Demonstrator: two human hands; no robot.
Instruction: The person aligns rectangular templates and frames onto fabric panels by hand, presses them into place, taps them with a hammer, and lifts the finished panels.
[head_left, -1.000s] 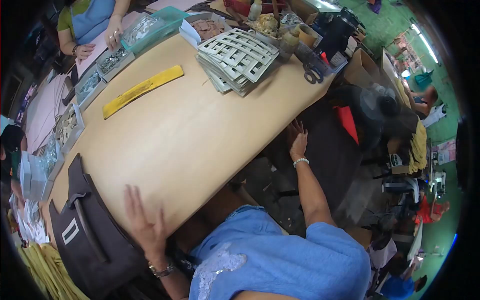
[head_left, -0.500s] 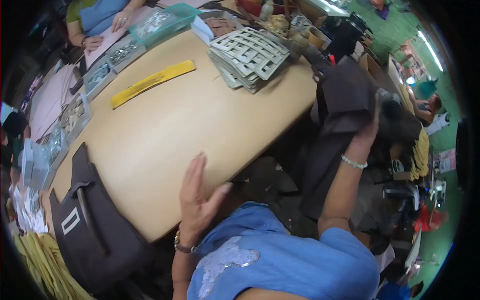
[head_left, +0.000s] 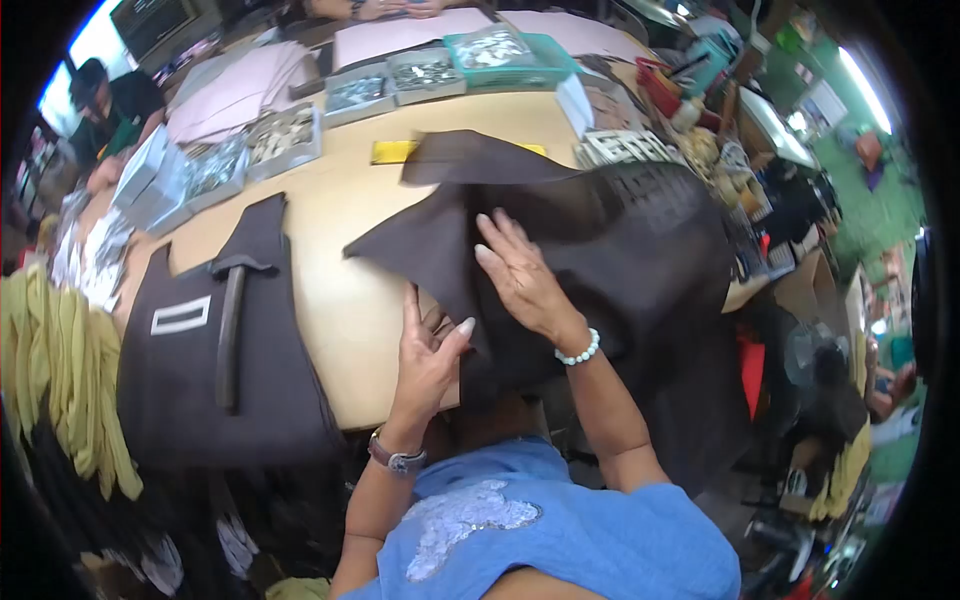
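A large dark brown cloth piece [head_left: 620, 260] lies billowed and slightly blurred across the right half of the wooden table [head_left: 340, 320], its right part hanging over the edge. My right hand [head_left: 525, 280] rests on the cloth, palm down with fingers spread. By its near left edge is my left hand [head_left: 428, 350], index finger stretched out and thumb apart, the other fingers curled and partly hidden. A second dark brown cloth piece [head_left: 270, 390] lies flat at left, bearing a hammer [head_left: 230, 340] and a white rectangular frame [head_left: 180, 316].
A yellow strip [head_left: 393, 152] is partly covered by the large cloth. Trays of small parts [head_left: 285, 137] and a green basket [head_left: 530, 72] line the far edge. White slotted pieces [head_left: 625, 148] sit at right. Two other people are beyond the table, one a seated person [head_left: 118, 115].
The view has turned rightward. The dark cloth has come from beyond the table's right side onto the tabletop, over part of the yellow strip. My right hand now lies flat on it.
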